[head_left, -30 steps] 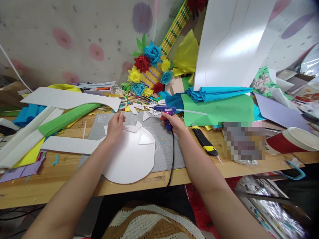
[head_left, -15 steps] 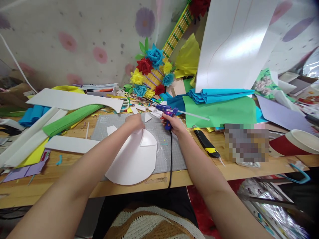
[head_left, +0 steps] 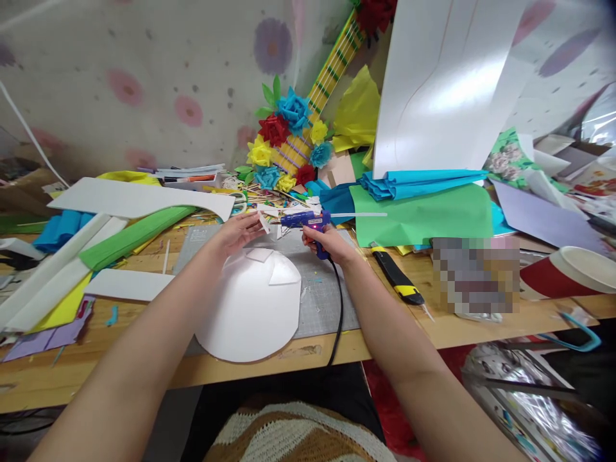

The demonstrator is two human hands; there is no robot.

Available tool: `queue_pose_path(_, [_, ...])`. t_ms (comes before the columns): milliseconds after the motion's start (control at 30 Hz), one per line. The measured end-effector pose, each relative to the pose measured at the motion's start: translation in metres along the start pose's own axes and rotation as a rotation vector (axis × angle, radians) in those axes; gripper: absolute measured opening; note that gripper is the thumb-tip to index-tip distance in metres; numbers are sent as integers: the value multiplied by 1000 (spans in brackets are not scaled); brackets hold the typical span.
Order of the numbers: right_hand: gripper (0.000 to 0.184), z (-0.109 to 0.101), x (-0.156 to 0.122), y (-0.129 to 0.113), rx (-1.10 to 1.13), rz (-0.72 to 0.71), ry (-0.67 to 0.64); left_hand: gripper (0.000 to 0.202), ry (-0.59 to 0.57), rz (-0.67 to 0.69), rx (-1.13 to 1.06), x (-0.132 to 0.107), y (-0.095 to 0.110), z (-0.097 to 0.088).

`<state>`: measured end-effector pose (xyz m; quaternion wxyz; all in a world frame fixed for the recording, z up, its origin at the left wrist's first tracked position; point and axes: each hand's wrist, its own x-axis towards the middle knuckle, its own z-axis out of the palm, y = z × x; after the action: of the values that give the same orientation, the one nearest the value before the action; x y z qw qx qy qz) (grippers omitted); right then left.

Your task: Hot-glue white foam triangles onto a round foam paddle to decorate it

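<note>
At the far left of the counter [head_left: 96, 350], long white strips [head_left: 48, 269] and a green paper roll [head_left: 129, 234] are lying at a slant, with a curved white board [head_left: 139, 197] behind them. Moving rightward, the left hand [head_left: 237, 233] is hovering over the back edge of a grey cutting mat [head_left: 322, 295]. Its thumb and fingers are closed in a pinch on a small white piece [head_left: 264, 222], which is sticking out to the hand's right, lifted off the mat. Below it, a large white disc [head_left: 245, 308] is resting on the mat and overhanging the counter's near edge, with two smaller white cut-outs lying on its far part.

Just right of the small white piece, the glue gun [head_left: 301, 220] is being held level in the air. Its long axis is running left to right and its nozzle is pointing left at the piece; whether tip and piece are touching cannot be told. The right hand [head_left: 328, 244] is wrapped tight round the gun's handle, a clear glue stick [head_left: 359, 214] is jutting out of the back, and a black cord [head_left: 338, 308] is hanging off the counter. The piece is lying directly left of the right hand, with the left hand the nearer one.

Farther right, a yellow-and-black knife [head_left: 397, 276], a green paper sheet [head_left: 423, 215] and a red paper cup [head_left: 563, 273] are lying on the counter.
</note>
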<state>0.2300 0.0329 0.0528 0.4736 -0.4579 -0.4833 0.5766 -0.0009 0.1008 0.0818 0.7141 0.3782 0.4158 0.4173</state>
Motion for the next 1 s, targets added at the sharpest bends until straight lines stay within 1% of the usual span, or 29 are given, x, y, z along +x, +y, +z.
queue_pose_path(167, [50, 5, -4, -5, -75, 10, -40, 15, -31, -20, -17, -11, 2, 5])
queue_pose_path(333, [50, 6, -5, -7, -111, 23, -53, 17, -69, -34, 51, -12, 4, 7])
queue_pose_path(600, [50, 2, 2, 2, -93, -20, 27, 13, -227, -90, 100, -11, 4, 3])
queue_pose_path(733, [50, -1, 4, 4, -78, -10, 67, 13, -253, -114, 118, -13, 5, 2])
queue_pose_path(833, [50, -2, 4, 4, -48, -1, 83, 11, -252, -116, 138, -15, 6, 1])
queue_pose_path(933, [52, -4, 3, 3, -10, -12, 95, 12, -246, -78, 186, -17, 10, -2])
queue_pose_path(1000, [52, -5, 3, 2, 30, -23, 113, 19, -247, -37, 254, -20, 15, -5])
